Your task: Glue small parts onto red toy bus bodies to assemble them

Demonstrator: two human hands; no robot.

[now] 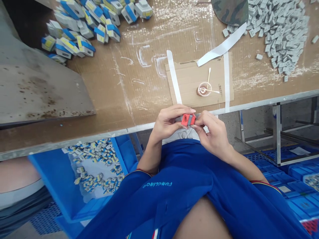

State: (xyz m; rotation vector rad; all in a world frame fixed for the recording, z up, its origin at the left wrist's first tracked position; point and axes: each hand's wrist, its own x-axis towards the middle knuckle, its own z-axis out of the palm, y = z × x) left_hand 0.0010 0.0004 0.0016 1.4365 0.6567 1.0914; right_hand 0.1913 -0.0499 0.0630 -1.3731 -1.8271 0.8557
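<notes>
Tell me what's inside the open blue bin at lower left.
Small white, blue and yellow pieces lie on a pale liner in the blue bin. Whatever lies beneath the liner is covered from view.

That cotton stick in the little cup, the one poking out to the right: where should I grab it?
The cotton stick is probably best pinched on its bare part, between the cup's rim and the white outer tip, coming from the right. That thin part pokes out past the rim, while the other end seems to be inside the cup.
</notes>
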